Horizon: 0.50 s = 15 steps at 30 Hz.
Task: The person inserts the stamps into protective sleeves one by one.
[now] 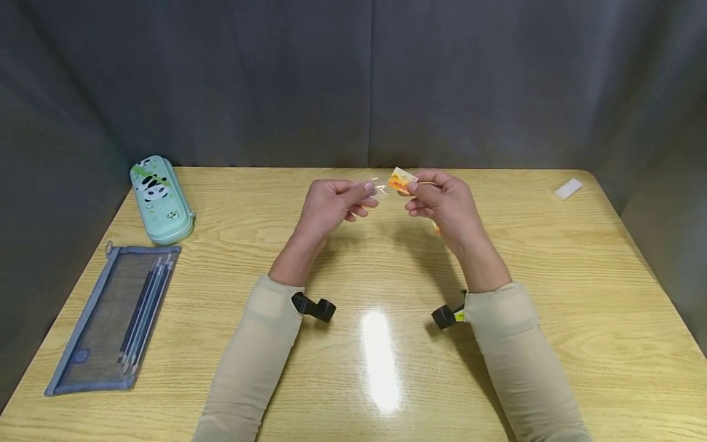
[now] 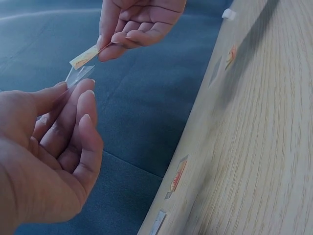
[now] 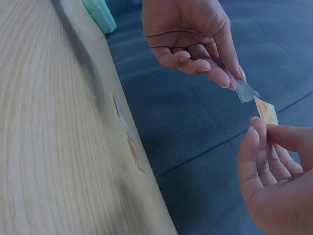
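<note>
My left hand (image 1: 338, 202) pinches a small clear plastic sleeve (image 3: 246, 91) between thumb and fingers, above the back of the table. Facing it, my right hand (image 1: 444, 199) pinches a small orange and cream card (image 1: 402, 180) by one end. The card's free end is right at the sleeve's end; whether they touch, I cannot tell. Another orange piece (image 2: 231, 56) lies on the table, mostly hidden behind my right hand in the head view. Farther along the table edge in the left wrist view are an orange card in clear plastic (image 2: 177, 178) and a clear strip (image 2: 158, 223).
A mint panda pencil case (image 1: 160, 199) stands at the back left of the wooden table (image 1: 331, 380). In front of it lies a blue mesh zip pouch (image 1: 105, 307) with several pencils. A white eraser-like block (image 1: 567, 189) lies back right. Grey curtains surround the table.
</note>
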Each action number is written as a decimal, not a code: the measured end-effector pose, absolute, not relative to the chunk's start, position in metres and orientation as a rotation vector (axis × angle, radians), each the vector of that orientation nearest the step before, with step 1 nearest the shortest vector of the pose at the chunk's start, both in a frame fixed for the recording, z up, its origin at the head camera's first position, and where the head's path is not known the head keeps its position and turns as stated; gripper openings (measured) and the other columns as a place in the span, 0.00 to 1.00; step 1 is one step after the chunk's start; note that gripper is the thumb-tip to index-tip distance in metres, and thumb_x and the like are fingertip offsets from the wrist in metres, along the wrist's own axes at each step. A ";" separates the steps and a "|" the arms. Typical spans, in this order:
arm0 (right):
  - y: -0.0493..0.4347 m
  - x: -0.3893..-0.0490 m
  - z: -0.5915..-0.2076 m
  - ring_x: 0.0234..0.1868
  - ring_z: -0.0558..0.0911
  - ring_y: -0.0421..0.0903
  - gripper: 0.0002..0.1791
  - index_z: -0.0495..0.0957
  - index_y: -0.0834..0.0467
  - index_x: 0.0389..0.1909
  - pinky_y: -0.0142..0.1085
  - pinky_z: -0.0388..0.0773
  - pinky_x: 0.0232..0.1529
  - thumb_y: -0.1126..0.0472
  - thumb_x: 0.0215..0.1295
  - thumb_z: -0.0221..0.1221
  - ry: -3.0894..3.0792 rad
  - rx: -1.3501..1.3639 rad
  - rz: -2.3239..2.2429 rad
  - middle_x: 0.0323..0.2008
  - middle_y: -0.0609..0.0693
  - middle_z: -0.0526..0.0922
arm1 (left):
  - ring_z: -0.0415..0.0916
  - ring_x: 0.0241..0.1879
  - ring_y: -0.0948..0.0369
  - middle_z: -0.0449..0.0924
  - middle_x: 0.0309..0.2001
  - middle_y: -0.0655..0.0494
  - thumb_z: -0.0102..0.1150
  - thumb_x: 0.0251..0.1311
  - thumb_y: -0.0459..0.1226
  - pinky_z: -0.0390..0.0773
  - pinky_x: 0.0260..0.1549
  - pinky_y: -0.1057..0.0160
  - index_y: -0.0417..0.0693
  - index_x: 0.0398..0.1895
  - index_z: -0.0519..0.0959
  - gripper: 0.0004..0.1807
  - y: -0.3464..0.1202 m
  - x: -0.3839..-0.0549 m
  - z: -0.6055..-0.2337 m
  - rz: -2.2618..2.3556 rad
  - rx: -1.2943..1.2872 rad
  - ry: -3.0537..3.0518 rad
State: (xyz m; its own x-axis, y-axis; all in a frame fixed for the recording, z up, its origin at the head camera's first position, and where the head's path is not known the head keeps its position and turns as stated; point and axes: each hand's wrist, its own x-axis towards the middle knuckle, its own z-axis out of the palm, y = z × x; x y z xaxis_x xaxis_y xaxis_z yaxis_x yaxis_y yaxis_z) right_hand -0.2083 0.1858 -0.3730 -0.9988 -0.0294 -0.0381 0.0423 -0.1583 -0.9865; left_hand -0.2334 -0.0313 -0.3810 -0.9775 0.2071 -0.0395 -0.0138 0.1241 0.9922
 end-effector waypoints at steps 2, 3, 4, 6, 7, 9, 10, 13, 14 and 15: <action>0.186 -0.209 -0.374 0.25 0.85 0.40 0.05 0.79 0.60 0.44 0.30 0.86 0.33 0.66 0.70 0.61 2.008 0.004 -2.334 0.32 0.47 0.89 | 0.83 0.25 0.65 0.90 0.30 0.58 0.66 0.67 0.47 0.78 0.25 0.68 0.44 0.41 0.90 0.15 -0.031 -0.234 -0.382 1.957 0.185 2.229; 0.186 -0.209 -0.374 0.26 0.85 0.40 0.05 0.79 0.60 0.44 0.30 0.86 0.33 0.66 0.70 0.61 2.010 -0.001 -2.324 0.32 0.47 0.88 | 0.83 0.25 0.65 0.90 0.30 0.58 0.66 0.66 0.47 0.78 0.25 0.68 0.44 0.41 0.90 0.16 -0.031 -0.234 -0.382 1.954 0.182 2.232; 0.186 -0.210 -0.375 0.26 0.85 0.40 0.05 0.79 0.60 0.44 0.30 0.86 0.33 0.67 0.70 0.61 2.008 -0.007 -2.315 0.31 0.47 0.88 | 0.83 0.25 0.64 0.90 0.30 0.59 0.66 0.66 0.48 0.78 0.25 0.68 0.44 0.41 0.90 0.16 -0.031 -0.234 -0.382 1.952 0.179 2.234; 0.186 -0.211 -0.376 0.26 0.84 0.40 0.04 0.79 0.61 0.43 0.30 0.86 0.33 0.67 0.70 0.61 2.027 -0.020 -2.281 0.30 0.46 0.88 | 0.83 0.25 0.64 0.90 0.30 0.58 0.66 0.66 0.49 0.78 0.25 0.67 0.43 0.40 0.90 0.17 -0.032 -0.234 -0.382 1.947 0.177 2.240; 0.186 -0.211 -0.377 0.26 0.84 0.40 0.04 0.79 0.61 0.43 0.30 0.86 0.33 0.67 0.71 0.61 2.042 -0.026 -2.263 0.30 0.46 0.88 | 0.83 0.25 0.64 0.90 0.30 0.58 0.66 0.66 0.49 0.78 0.25 0.67 0.44 0.40 0.90 0.17 -0.032 -0.234 -0.381 1.946 0.174 2.243; 0.186 -0.212 -0.377 0.26 0.84 0.39 0.04 0.80 0.61 0.43 0.30 0.86 0.33 0.66 0.70 0.61 2.069 -0.036 -2.227 0.30 0.45 0.88 | 0.83 0.25 0.64 0.90 0.30 0.58 0.66 0.65 0.50 0.78 0.25 0.67 0.45 0.39 0.90 0.17 -0.032 -0.234 -0.381 1.943 0.166 2.256; 0.187 -0.212 -0.377 0.26 0.84 0.39 0.04 0.80 0.61 0.43 0.30 0.86 0.33 0.66 0.70 0.61 2.086 -0.037 -2.214 0.30 0.45 0.87 | 0.84 0.25 0.64 0.90 0.30 0.57 0.67 0.65 0.50 0.79 0.25 0.67 0.45 0.39 0.90 0.17 -0.032 -0.234 -0.381 1.944 0.161 2.260; 0.187 -0.211 -0.377 0.27 0.84 0.40 0.05 0.81 0.61 0.43 0.31 0.86 0.34 0.66 0.70 0.61 2.122 -0.022 -2.212 0.30 0.46 0.87 | 0.84 0.25 0.63 0.90 0.30 0.57 0.67 0.65 0.50 0.79 0.25 0.67 0.47 0.40 0.90 0.16 -0.032 -0.234 -0.381 1.943 0.148 2.274; 0.188 -0.211 -0.377 0.27 0.84 0.40 0.05 0.81 0.61 0.43 0.31 0.86 0.34 0.65 0.69 0.62 2.127 -0.017 -2.217 0.31 0.46 0.86 | 0.84 0.25 0.63 0.90 0.30 0.56 0.67 0.65 0.50 0.79 0.25 0.67 0.47 0.40 0.90 0.16 -0.032 -0.234 -0.381 1.942 0.145 2.276; 0.188 -0.210 -0.376 0.27 0.84 0.41 0.05 0.81 0.61 0.43 0.31 0.86 0.34 0.65 0.69 0.62 2.130 -0.013 -2.225 0.31 0.46 0.86 | 0.84 0.25 0.63 0.90 0.30 0.56 0.68 0.64 0.49 0.79 0.25 0.67 0.47 0.40 0.90 0.16 -0.032 -0.234 -0.381 1.944 0.144 2.273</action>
State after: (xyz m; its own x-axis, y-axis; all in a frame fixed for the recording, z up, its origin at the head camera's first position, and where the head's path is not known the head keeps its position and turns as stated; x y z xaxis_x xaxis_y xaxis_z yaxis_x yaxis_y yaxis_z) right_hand -0.2105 0.1882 -0.3762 -0.9981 -0.0503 -0.0361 0.0383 -0.0429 -0.9983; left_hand -0.2345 -0.0323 -0.3807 -0.9847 0.1674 -0.0488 -0.0223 0.1569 0.9874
